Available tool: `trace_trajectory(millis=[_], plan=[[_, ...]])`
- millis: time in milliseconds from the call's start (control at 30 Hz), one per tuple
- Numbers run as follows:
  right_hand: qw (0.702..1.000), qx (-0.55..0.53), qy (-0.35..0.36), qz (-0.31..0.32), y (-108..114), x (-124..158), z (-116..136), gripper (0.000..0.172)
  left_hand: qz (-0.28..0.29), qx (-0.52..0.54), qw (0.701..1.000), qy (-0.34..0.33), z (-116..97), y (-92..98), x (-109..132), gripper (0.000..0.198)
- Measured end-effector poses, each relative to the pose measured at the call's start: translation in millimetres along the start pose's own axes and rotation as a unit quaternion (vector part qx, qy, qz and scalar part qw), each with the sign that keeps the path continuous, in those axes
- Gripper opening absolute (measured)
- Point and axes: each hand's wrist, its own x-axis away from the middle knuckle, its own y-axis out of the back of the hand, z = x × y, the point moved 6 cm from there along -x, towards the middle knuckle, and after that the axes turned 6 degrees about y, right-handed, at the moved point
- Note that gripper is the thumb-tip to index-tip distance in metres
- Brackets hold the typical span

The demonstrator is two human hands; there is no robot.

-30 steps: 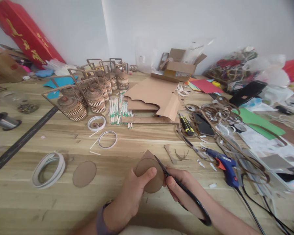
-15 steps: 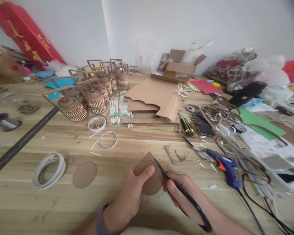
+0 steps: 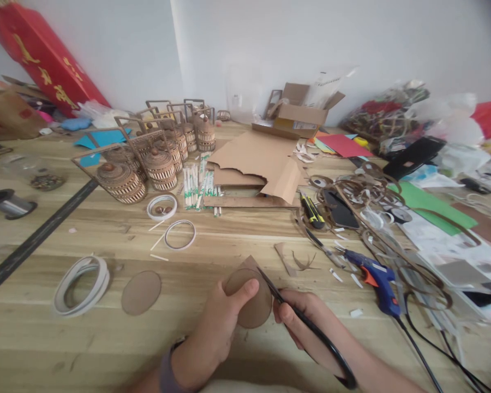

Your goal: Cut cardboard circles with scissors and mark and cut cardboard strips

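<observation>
"What does the left hand [image 3: 229, 312] have?"

"A piece of brown cardboard [image 3: 256, 315], gripped with the thumb pressed flat on top. It sits at the near middle of the scene, rounded on its near side, with a pointed corner at its far end."

"And the right hand [image 3: 305, 314]?"

"Closed around the black handles of the scissors [image 3: 321, 334]. The blades lie along the cardboard's right edge, near that corner; I can't tell how far apart they are."

"Anything close by on the surface [image 3: 180, 338]?"

"To the left, a loose cardboard disc [image 3: 141, 293] lies flat, and just left of it are white rings [image 3: 102, 286], one against another. To the right of the scissors is a blue glue gun [image 3: 378, 281] with an orange trigger, its cord running toward the near edge."

"What about farther off?"

"A big cardboard sheet [image 3: 245, 147] with a ragged near edge lies at the far middle, a yellow-and-black cutter [image 3: 312, 211] just beside its near right corner. Lidded woven baskets [image 3: 159, 168] with tall handles stand grouped to its left."
</observation>
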Motion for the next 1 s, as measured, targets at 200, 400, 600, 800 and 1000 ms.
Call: trace_trajectory(millis=[200,400,600,800,1000], plan=[[0.998,0.046,0.041,0.005,5.3,-1.5,-4.6,0.077,-0.002,-0.011,1.000,0.022,3.4,0.4,-0.5,0.061],[0.999,0.044,0.028,0.016,5.8,-0.5,-6.5,0.082,0.029,-0.024,0.999,0.021,3.0,-2.6,0.0,0.055],[0.999,0.019,0.033,0.012,4.4,-0.3,-6.9,0.078,0.018,-0.022,0.999,0.029,4.3,-0.8,-2.7,0.055],[1.000,0.011,0.021,0.012,5.0,0.3,-3.5,0.077,0.025,-0.020,0.999,0.036,3.9,-2.4,0.3,0.056],[1.000,0.005,0.030,0.005,6.6,2.0,-3.6,0.075,0.052,-0.011,0.998,0.014,3.0,-3.8,0.1,0.054]])
